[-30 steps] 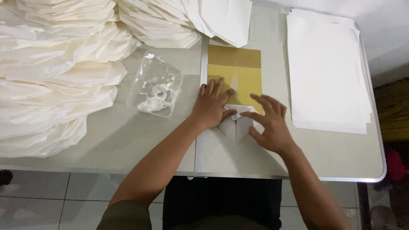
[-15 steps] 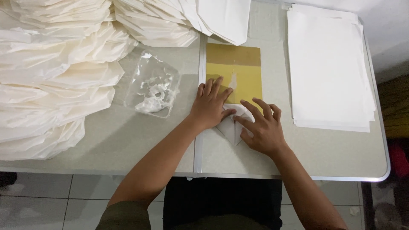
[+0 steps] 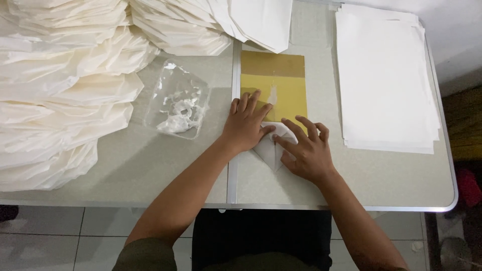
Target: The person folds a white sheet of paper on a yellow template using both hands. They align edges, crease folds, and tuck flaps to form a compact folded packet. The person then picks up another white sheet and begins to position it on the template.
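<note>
A small folded white paper (image 3: 271, 147) lies at the near edge of a yellow board (image 3: 279, 90) on the grey table (image 3: 386, 180). My left hand (image 3: 247, 123) lies flat with its fingers spread, pressing the paper's left side and the board. My right hand (image 3: 305, 150) presses the paper's right side, fingers pointing left across it. Most of the paper is covered by both hands; only its pointed near tip and a middle strip show.
A clear plastic tray (image 3: 176, 103) with white scraps sits left of the board. Piles of folded white paper (image 3: 55, 95) fill the left and far side. A stack of flat white sheets (image 3: 384, 75) lies at the right. The table's near edge (image 3: 301, 207) is just below my hands.
My right hand has slid left over the folded paper, closing in beside my left hand. The paper now looks narrower and more covered. My left hand has stayed put.
</note>
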